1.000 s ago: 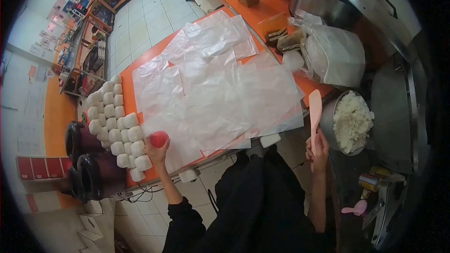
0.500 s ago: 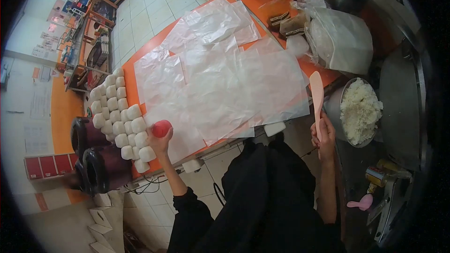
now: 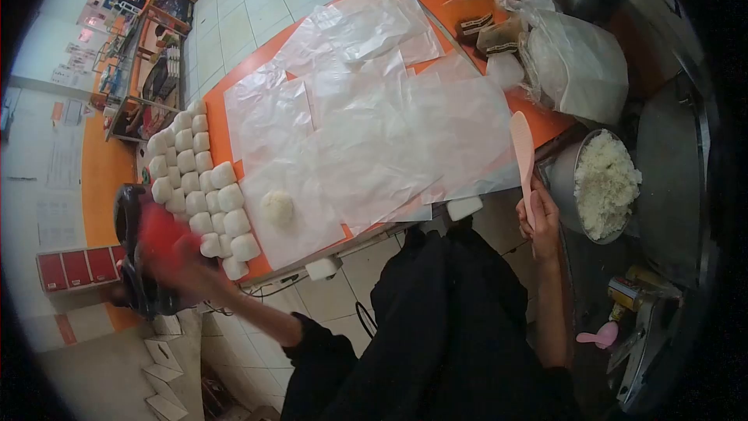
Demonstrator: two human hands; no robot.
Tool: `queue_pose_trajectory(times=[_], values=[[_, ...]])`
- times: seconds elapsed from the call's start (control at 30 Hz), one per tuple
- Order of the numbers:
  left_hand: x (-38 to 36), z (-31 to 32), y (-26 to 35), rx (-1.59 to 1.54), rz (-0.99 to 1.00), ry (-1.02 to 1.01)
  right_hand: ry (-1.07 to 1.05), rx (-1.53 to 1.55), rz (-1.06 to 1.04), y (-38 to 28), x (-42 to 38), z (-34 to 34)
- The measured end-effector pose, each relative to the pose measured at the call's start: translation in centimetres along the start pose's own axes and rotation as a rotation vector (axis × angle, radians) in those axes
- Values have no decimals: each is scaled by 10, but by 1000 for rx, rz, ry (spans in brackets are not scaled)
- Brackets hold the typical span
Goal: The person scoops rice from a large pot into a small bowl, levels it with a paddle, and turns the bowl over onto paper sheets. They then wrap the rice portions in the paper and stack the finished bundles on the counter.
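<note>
My left hand [image 3: 187,265], smeared by motion, holds a red cup [image 3: 165,235] at the left, past the table's edge. Behind it is a dark container with a black rim [image 3: 128,214], partly hidden. A round mound of white rice [image 3: 276,208] sits on a translucent wrapping sheet [image 3: 300,238]. My right hand [image 3: 540,222] is closed round the handle of a pink rice paddle [image 3: 523,144], its blade pointing up and away. Just right of that hand stands a metal bowl [image 3: 562,174] heaped with cooked rice [image 3: 604,187].
Overlapping sheets [image 3: 374,140] cover much of the orange table [image 3: 220,140]. White wrapped bundles [image 3: 201,179] are piled along its left side. A plastic bag [image 3: 573,62] lies at the back right. A pink spoon [image 3: 600,336] rests at the lower right.
My left hand has swung left with the red cup, away from the sheet. A rice mound now shows where the cup was. My right hand still holds the paddle in nearly the same place.
</note>
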State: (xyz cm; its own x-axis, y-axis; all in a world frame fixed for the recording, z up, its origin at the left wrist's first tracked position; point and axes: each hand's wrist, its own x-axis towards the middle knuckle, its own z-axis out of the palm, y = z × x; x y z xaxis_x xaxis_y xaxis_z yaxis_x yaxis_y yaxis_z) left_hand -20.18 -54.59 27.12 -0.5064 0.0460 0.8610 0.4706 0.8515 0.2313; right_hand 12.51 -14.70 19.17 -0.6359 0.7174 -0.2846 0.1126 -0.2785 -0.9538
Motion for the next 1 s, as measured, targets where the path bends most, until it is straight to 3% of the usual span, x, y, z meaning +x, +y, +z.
queue_pose_trajectory(times=[0.03,0.1,0.13,0.17,0.23,0.33,0.37,0.43,0.47,0.53,0.57,0.6,0.67,0.8,0.9,1.0], values=[[25,-33,0,219,120,159,-5,7,-3,-1,1,1],[69,-68,55,-93,255,450,-24,7,-7,-3,0,0],[80,-63,109,-815,31,559,-26,9,-13,-4,-1,-2],[84,-68,109,-959,158,563,-28,24,-30,1,-3,-3],[75,-53,117,-1401,103,263,1,33,-73,16,-9,-12],[-8,43,92,-1191,-334,-85,206,-47,-92,17,-30,-31],[-49,82,88,-1102,-458,-261,200,-18,-193,9,-39,-42],[-100,127,145,-1177,-547,-607,300,60,-322,-21,-57,-64],[-103,126,211,-1329,-529,-797,408,69,-322,-29,-69,-82],[-116,115,302,-1504,-444,-1153,590,113,-319,-36,-92,-115],[-123,109,342,-1605,-290,-1148,641,-9,-210,-38,-104,-131],[-128,110,369,-1382,109,-1149,685,-125,-95,-37,-117,-148],[-136,98,422,-1477,65,-1363,746,-171,53,-32,-128,-167],[-145,100,499,-1453,402,-1343,707,101,158,-11,-112,-199],[-153,115,529,-1403,603,-1292,534,242,204,-17,-93,-208],[-137,122,544,-1461,659,-1526,414,264,248,-22,-85,-230]])
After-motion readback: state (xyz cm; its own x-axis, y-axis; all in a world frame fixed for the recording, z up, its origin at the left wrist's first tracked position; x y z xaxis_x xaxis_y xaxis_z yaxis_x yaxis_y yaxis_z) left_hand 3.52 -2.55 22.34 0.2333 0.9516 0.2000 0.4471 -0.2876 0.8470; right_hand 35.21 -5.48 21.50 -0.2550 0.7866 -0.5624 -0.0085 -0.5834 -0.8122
